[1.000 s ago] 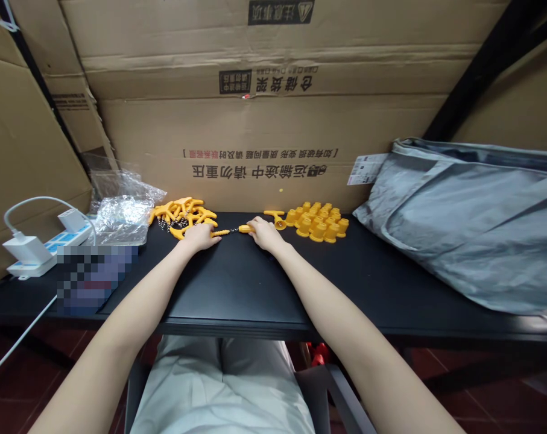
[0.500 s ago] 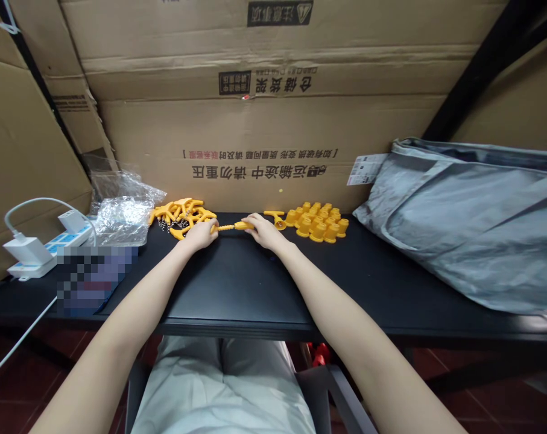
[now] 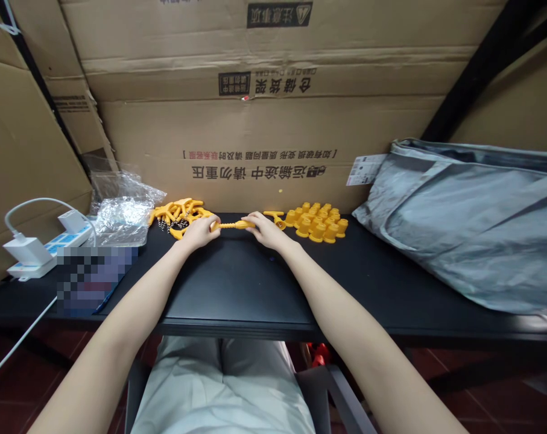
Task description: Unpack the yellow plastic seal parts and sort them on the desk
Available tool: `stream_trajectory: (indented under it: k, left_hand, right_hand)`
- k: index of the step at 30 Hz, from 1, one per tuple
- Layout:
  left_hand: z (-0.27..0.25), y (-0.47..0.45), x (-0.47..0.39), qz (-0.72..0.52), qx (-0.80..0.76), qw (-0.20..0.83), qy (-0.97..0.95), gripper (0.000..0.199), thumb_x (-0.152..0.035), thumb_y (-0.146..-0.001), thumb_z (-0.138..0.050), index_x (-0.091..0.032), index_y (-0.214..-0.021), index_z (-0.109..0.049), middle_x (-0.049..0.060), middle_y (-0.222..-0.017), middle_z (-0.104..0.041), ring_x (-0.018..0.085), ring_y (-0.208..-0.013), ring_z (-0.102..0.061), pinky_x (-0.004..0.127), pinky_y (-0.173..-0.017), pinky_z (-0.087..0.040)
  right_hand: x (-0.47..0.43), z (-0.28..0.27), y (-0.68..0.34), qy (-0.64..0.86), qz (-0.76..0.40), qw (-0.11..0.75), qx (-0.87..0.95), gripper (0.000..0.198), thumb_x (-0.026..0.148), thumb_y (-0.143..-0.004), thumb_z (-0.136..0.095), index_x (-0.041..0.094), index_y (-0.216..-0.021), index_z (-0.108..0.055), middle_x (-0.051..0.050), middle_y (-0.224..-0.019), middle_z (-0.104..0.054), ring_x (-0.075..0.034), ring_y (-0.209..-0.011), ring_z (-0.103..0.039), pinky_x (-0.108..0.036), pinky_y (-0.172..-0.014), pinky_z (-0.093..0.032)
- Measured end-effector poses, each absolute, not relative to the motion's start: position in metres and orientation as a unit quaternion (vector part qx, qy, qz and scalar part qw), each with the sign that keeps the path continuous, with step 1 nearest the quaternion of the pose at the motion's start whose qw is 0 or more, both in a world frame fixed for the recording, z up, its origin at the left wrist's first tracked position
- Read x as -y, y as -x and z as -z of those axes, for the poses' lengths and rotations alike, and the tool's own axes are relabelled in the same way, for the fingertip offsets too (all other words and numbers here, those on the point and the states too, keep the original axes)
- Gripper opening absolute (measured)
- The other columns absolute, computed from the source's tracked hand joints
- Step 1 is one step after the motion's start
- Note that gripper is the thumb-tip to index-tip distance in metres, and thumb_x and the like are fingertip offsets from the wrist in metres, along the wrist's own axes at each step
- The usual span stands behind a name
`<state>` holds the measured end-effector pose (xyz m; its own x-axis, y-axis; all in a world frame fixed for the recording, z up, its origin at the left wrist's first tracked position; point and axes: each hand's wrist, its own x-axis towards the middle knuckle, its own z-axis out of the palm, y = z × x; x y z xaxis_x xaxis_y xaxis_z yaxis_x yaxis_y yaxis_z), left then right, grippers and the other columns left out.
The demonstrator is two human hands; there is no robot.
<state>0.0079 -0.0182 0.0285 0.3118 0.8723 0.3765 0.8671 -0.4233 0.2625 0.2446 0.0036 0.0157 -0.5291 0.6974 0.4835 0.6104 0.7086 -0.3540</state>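
My left hand (image 3: 202, 231) is closed round one end of a yellow piece with a ribbed shaft (image 3: 228, 225). My right hand (image 3: 263, 229) pinches a smooth yellow tapered piece (image 3: 243, 224) in line with that shaft, and the two meet end to end between my hands, just over the table. Fingers hide the outer ends of both. Behind my left hand lies a heap of yellow-handled corkscrews (image 3: 178, 209) with silver spirals. Just beyond my right hand is a yellow T-shaped handle (image 3: 274, 214) by a yellow cup-shaped piece (image 3: 280, 224).
Several yellow cup-shaped caps (image 3: 317, 229) stand grouped at the right on the black table (image 3: 237, 283). A grey bag (image 3: 463, 229) fills the right side. Clear plastic packaging (image 3: 122, 217) and a white power strip (image 3: 58, 244) lie at left. Cardboard (image 3: 264, 126) stands behind.
The small dark gap between the ribbed shaft and the tapered piece has closed. My left hand has shifted slightly right; the right hand has barely moved.
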Motion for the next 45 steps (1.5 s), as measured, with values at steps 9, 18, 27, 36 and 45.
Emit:
stream_trajectory:
  k: [9, 18, 27, 36, 45]
  left_hand:
    - [-0.028, -0.006, 0.017, -0.241, -0.522, -0.015, -0.818, 0.026, -0.025, -0.078, -0.053, -0.02, -0.102, -0.062, 0.004, -0.084, -0.068, 0.018, -0.072, -0.06, 0.028, -0.069, -0.043]
    - [-0.025, -0.004, 0.014, -0.258, -0.509, -0.043, -0.82, 0.026, -0.025, -0.079, -0.054, -0.021, -0.104, -0.061, 0.004, -0.091, -0.069, 0.018, -0.077, -0.062, 0.027, -0.071, -0.046]
    - [-0.026, -0.007, 0.015, -0.24, -0.528, -0.062, -0.812, 0.029, -0.024, -0.078, -0.055, -0.02, -0.106, -0.061, 0.006, -0.096, -0.07, 0.02, -0.085, -0.065, 0.029, -0.075, -0.048]
    - [-0.027, -0.008, 0.018, -0.247, -0.518, -0.068, -0.816, 0.028, -0.025, -0.079, -0.055, -0.02, -0.105, -0.061, 0.006, -0.095, -0.07, 0.02, -0.084, -0.065, 0.028, -0.074, -0.048]
    - [-0.027, -0.007, 0.018, -0.231, -0.529, -0.057, -0.815, 0.029, -0.026, -0.079, -0.054, -0.02, -0.107, -0.061, 0.007, -0.097, -0.07, 0.021, -0.087, -0.065, 0.029, -0.076, -0.048]
  right_hand:
    - [-0.022, -0.002, -0.25, 0.361, -0.235, 0.396, 0.811, 0.043, 0.021, -0.082, -0.062, 0.021, -0.124, -0.056, -0.011, -0.118, -0.056, -0.019, -0.094, -0.062, -0.043, -0.089, -0.052]
    - [-0.015, -0.014, -0.254, 0.379, -0.44, 0.421, 0.697, 0.021, 0.033, -0.082, -0.068, 0.016, -0.091, -0.061, -0.004, -0.08, -0.067, -0.012, -0.064, -0.066, -0.026, -0.066, -0.055]
    - [-0.008, -0.016, -0.253, 0.394, -0.507, 0.398, 0.655, 0.029, 0.029, -0.081, -0.07, 0.019, -0.103, -0.054, -0.001, -0.073, -0.068, -0.012, -0.058, -0.066, -0.022, -0.053, -0.051]
    - [-0.001, -0.023, -0.252, 0.399, -0.511, 0.386, 0.657, 0.039, 0.052, -0.082, -0.063, 0.016, -0.072, -0.052, -0.001, -0.054, -0.062, -0.007, -0.039, -0.051, -0.018, -0.042, -0.042]
    - [0.005, -0.029, -0.239, 0.462, -0.496, 0.383, 0.627, 0.042, 0.055, -0.089, -0.052, 0.017, -0.072, -0.049, 0.002, -0.04, -0.053, -0.007, -0.029, -0.042, -0.018, -0.032, -0.03]
